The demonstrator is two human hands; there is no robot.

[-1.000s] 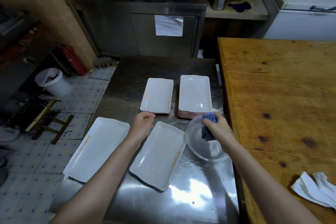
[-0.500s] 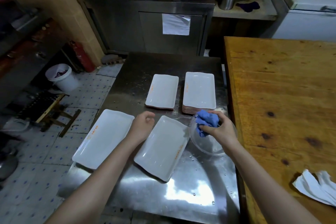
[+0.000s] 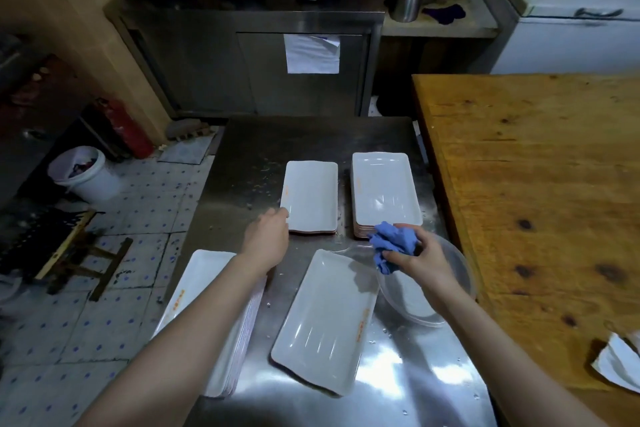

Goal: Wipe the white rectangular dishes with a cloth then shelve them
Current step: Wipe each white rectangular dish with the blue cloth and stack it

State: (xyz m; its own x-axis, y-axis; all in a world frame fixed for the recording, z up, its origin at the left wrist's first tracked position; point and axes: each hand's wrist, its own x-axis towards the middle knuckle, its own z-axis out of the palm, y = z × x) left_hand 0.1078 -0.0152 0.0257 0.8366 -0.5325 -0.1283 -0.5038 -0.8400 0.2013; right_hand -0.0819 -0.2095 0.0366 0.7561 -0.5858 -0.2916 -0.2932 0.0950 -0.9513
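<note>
A person's right hand (image 3: pixel 420 258) is gripping a bunched blue cloth (image 3: pixel 393 243), fingers and thumb curled round it, above the far side of a clear bowl (image 3: pixel 460 274) sitting on the steel table (image 3: pixel 311 139). The left hand (image 3: pixel 268 232) is lying stretched forward, its fingertips at the near left corner of a low stack (image 3: pixel 310 198) of white rectangular dishes; whether they are gripping that corner or only touching it cannot be told.

Between the two forearms a dish (image 3: pixel 325 319) is lying face up at a slant, its far right corner just beside the bowl. A tall stack (image 3: pixel 384 191) is standing just beyond the cloth, side by side with the low stack. A near stack (image 3: pixel 201 277) is sitting at the table's left edge, partly under the left forearm.

What the bowl is holding cannot be made out. A wooden table (image 3: pixel 536 166) is standing along the right side, with crumpled white paper (image 3: pixel 616 364) lying near its front edge. On the tiled floor to the left, a white bucket (image 3: pixel 83 177) is holding dark scraps.
</note>
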